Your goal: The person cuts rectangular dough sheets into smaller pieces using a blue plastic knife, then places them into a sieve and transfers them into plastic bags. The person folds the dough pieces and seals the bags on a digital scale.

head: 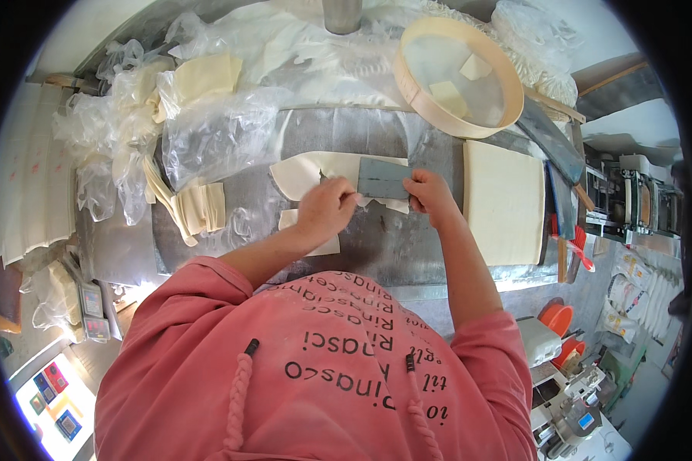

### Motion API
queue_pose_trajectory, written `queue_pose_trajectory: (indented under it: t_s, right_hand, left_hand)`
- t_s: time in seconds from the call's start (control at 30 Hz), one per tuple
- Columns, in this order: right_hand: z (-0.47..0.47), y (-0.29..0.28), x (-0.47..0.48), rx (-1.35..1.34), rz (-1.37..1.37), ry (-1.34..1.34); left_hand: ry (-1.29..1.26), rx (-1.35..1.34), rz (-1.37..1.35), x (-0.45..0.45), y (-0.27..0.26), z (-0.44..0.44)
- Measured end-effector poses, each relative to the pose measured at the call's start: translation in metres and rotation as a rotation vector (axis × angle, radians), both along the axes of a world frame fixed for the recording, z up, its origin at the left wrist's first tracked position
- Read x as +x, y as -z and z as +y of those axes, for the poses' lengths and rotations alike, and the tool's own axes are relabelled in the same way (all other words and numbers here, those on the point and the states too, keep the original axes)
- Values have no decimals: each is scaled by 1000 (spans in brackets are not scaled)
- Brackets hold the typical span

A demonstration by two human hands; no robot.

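My right hand (431, 195) grips the right end of a flat grey rectangular plate (385, 178), which lies over the right part of a thin, pale dough sheet (300, 173) with irregular edges. Close to the plate's lower left corner, my left hand (328, 208) has its fingers bent together at the sheet's lower edge; whether something is pinched there cannot be told. Another pale dough piece (327, 248) lies partly hidden under my left forearm. To the right rests a large folded stack of dough sheets (503, 203).
A round wooden sieve (402, 86) with two dough pieces inside stands at the back right. Clear plastic bags (213, 135) and stacked dough wrappers (199, 208) cover the left side. Dark boards (553, 138) and a red brush (579, 245) lie at the right edge.
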State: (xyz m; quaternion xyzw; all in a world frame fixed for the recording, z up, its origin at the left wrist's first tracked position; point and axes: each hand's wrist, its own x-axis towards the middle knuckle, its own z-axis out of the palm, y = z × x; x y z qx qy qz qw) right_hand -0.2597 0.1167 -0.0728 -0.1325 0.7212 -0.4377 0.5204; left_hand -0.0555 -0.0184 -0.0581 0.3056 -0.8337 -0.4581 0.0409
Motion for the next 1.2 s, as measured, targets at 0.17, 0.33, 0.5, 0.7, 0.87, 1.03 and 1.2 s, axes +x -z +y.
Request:
queue_pose_trajectory:
  t_s: [0.17,0.33,0.5,0.7,0.87,1.03,1.2]
  right_hand:
    - [-22,15,-6,104,40,-21]
    - [-20,2,-10,119,227,-75]
    - [-33,-60,46,-65,1228,-350]
    - [-31,-72,69,-164,963,-160]
    - [-5,14,23,-76,447,-23]
    - [-13,18,16,22,127,160]
    - [-18,19,18,87,409,55]
  left_hand:
    - [180,-461,186,-11,19,-41]
    - [218,-542,169,-14,28,-46]
    - [-211,1031,145,-44,-33,-23]
    - [-254,961,60,-43,-8,-28]
    - [-46,697,-105,-49,6,-38]
    - [107,-341,136,-37,21,-40]
    - [383,-492,148,-26,20,-36]
